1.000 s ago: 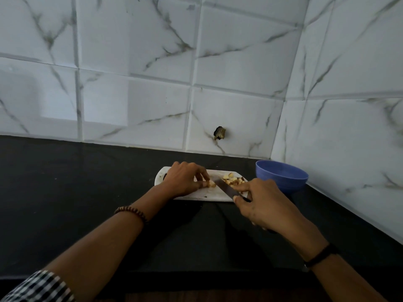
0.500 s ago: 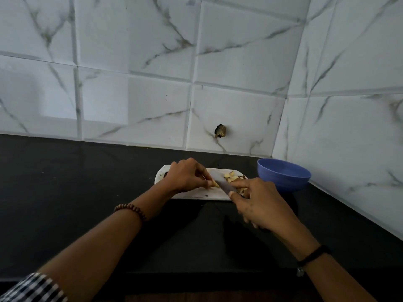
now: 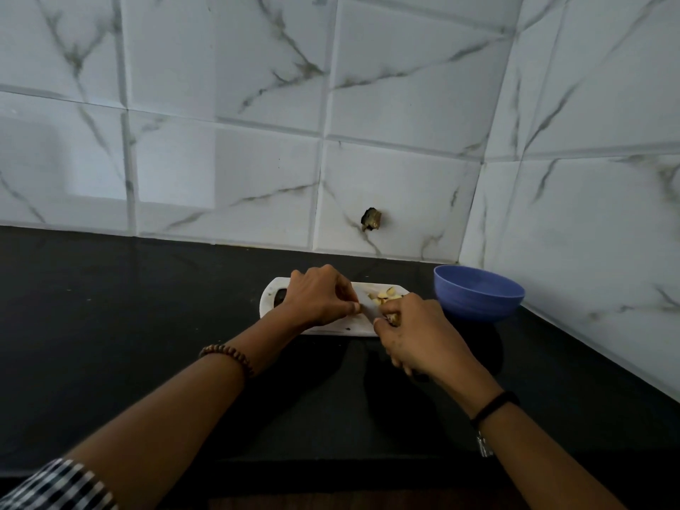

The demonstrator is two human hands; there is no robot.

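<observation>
- Since a second ago the right hand [image 3: 415, 334] has slid left over the board's near edge and closed up on the left hand [image 3: 319, 299]; less of the blade shows.
- Black worktop [image 3: 147, 325] carries everything, set into a tiled corner.
- Blue bowl [image 3: 478, 294] stands just beside the board's right end.
- White board [image 3: 274, 288] lies flat between the hands and the wall, and the hands cover its middle.
- Left hand: fingers curled, tips bunched against the blade. Whether they pin a piece cannot be told.
- Right hand: wrapped round the knife [image 3: 369, 311], with the handle hidden inside the fist.
- Knife: stiff and sharp, so it is best held by the handle alone. Its pale blade is hard to tell from the board.
- Pieces [image 3: 384, 294]: a pale cut heap at the board's far right. They are likely light, firm, and a bit slippery, so they may skid or roll; best steadied from above with tucked fingertips. What food this is cannot be made out.
</observation>
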